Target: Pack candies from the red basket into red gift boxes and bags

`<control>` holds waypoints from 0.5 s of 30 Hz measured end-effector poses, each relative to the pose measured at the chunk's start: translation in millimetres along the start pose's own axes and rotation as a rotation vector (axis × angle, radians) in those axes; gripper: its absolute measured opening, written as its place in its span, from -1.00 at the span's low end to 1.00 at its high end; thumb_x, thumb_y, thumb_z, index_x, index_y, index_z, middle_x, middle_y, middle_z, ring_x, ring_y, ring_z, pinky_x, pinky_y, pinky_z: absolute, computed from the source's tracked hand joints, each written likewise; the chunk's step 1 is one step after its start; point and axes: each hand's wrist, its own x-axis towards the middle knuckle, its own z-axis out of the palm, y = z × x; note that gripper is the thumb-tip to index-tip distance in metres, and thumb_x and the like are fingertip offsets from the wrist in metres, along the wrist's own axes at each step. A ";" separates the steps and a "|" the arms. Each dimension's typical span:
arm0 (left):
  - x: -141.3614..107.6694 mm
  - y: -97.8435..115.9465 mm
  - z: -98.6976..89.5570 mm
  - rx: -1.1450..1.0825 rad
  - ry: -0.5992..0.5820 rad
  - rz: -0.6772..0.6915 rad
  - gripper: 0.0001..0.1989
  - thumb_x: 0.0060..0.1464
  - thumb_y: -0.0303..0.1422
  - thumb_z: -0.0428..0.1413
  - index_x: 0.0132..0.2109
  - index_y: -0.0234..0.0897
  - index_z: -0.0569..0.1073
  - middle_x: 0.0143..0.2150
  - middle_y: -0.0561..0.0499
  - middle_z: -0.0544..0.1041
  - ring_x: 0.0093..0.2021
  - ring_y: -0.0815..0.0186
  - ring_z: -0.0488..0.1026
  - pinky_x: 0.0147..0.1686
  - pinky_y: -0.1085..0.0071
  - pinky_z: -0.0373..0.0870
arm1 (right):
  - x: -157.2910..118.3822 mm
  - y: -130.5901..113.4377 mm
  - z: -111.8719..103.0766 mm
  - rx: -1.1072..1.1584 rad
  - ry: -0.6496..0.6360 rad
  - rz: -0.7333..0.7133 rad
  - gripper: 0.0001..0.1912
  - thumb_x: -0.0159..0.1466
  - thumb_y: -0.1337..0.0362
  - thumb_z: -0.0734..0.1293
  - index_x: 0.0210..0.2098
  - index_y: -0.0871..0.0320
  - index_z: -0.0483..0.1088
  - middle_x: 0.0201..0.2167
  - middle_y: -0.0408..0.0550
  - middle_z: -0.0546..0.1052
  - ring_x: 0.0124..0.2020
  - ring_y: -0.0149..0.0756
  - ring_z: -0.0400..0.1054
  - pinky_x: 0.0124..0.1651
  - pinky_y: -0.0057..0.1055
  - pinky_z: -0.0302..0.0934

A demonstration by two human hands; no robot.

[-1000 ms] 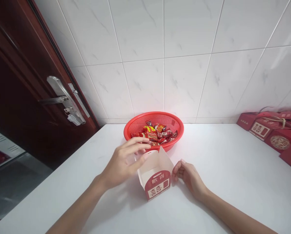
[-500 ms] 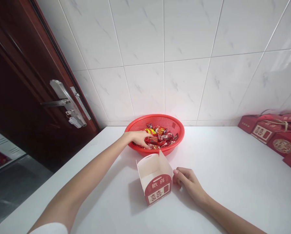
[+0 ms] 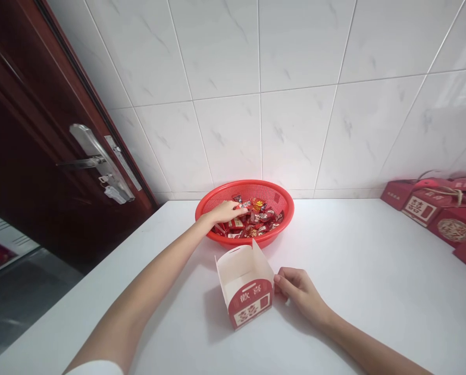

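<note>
Your left hand (image 3: 225,211) is among sweets (image 3: 266,216) in the red basket (image 3: 290,208); your right hand (image 3: 299,290) is curled beside the open box (image 3: 252,303) on the counter (image 3: 354,250) — I can't tell if either grips anything. A careless right tug could tip the box.

bright, diffuse | glare on upper-right tiles (image 3: 465,94) | soft shadow left of box (image 3: 252,307) | door (image 3: 25,130) dim | edges stretched

1) You have one left hand (image 3: 224,211) and one right hand (image 3: 298,289) in view;
2) before you, one open box (image 3: 252,305);
3) one red basket (image 3: 274,195);
4) several wrapped sweets (image 3: 256,217), too overlapped for you to count;
5) at least four red boxes (image 3: 450,228);
6) one table (image 3: 358,250);
7) one door (image 3: 25,125)
</note>
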 end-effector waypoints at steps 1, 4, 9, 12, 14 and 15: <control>0.2 -0.2 0.5 -0.036 0.031 -0.008 -0.56 0.16 0.02 0.01 -0.51 -0.21 0.25 -0.53 0.04 0.35 -0.45 0.24 0.35 -0.44 0.38 0.18 | -0.4 -0.5 0.1 -0.004 -0.001 0.001 -0.36 0.19 -0.31 0.32 -0.58 0.15 0.27 -0.60 -0.16 0.33 -0.52 -0.39 0.16 -0.39 -0.39 0.02; -0.4 -0.7 1.2 -0.139 0.096 -0.021 -0.53 0.15 0.03 -0.01 -0.54 -0.20 0.15 -0.57 0.06 0.25 -0.51 0.29 0.25 -0.48 0.39 0.12 | -1.5 -1.5 0.4 -0.016 -0.005 0.001 -0.36 0.19 -0.31 0.32 -0.57 0.16 0.28 -0.61 -0.16 0.33 -0.52 -0.40 0.16 -0.39 -0.40 0.02; -1.4 -3.4 1.4 -0.244 0.153 -0.027 -0.50 0.12 0.03 0.03 -0.57 -0.21 0.13 -0.60 0.09 0.20 -0.53 0.33 0.21 -0.48 0.39 0.11 | -1.6 -1.2 0.0 -0.023 -0.003 -0.010 -0.38 0.20 -0.30 0.32 -0.57 0.15 0.27 -0.61 -0.17 0.33 -0.52 -0.39 0.15 -0.40 -0.40 0.02; -0.2 -4.8 1.6 -0.269 0.187 -0.020 -0.51 0.14 0.00 0.03 -0.56 -0.20 0.09 -0.60 0.11 0.17 -0.54 0.34 0.22 -0.47 0.40 0.13 | -1.4 -1.6 -0.3 -0.026 -0.004 -0.015 -0.39 0.21 -0.27 0.32 -0.57 0.14 0.28 -0.61 -0.17 0.33 -0.52 -0.39 0.16 -0.40 -0.39 0.02; 0.6 -4.3 1.2 -0.272 0.210 -0.001 -0.57 0.18 -0.04 0.00 -0.52 -0.21 0.16 -0.55 0.09 0.26 -0.49 0.32 0.29 -0.43 0.40 0.21 | -1.6 -2.2 -0.2 -0.029 -0.003 -0.015 -0.40 0.21 -0.27 0.32 -0.57 0.14 0.28 -0.61 -0.17 0.33 -0.52 -0.38 0.16 -0.40 -0.39 0.03; 0.9 -3.6 0.8 -0.266 0.224 0.008 -0.61 0.20 -0.07 -0.02 -0.49 -0.22 0.21 -0.51 0.08 0.32 -0.44 0.30 0.33 -0.38 0.40 0.26 | -1.9 -2.5 -0.1 -0.031 -0.003 -0.014 -0.40 0.21 -0.27 0.32 -0.58 0.14 0.27 -0.61 -0.17 0.33 -0.52 -0.38 0.16 -0.39 -0.39 0.03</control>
